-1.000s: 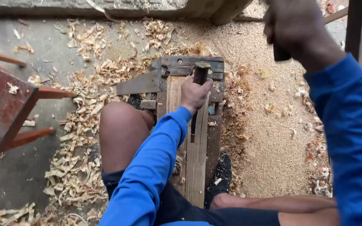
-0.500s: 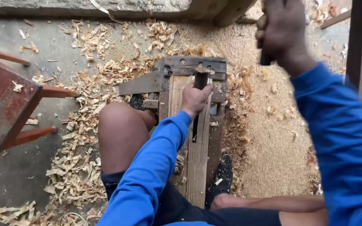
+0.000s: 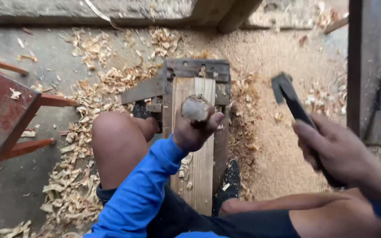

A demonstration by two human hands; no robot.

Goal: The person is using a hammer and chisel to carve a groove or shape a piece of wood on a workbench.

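While the right hand (image 3: 336,152) stood high near the top edge of my view half a second ago, it has now swung down and sits low, to the right of the plank (image 3: 197,145), fingers clenched round the dark handle of a hammer (image 3: 294,103) whose head points up and away, well clear of the wood. I read that as a blow just delivered or a swing between blows, though the motion blur keeps me from saying more. My left hand (image 3: 195,130) has hardly shifted: it stays over the plank's upper half, fingers wrapped tightly round the rounded, worn butt of a chisel handle (image 3: 195,109), which stands upright against the wood; the blade is hidden under the hand. At the plank's far end sits a dark metal frame (image 3: 197,70), with a grey slanted bar running off its left side. Counting what I can see: one plank, one hammer, one chisel in hand, one flat dark tool (image 3: 380,105) leaning far right of the plank, two bare knees on either side of it, and one red stool (image 3: 3,112) well to its left. Wood shavings (image 3: 73,176) lie thick left of the plank, fine sawdust to its right.
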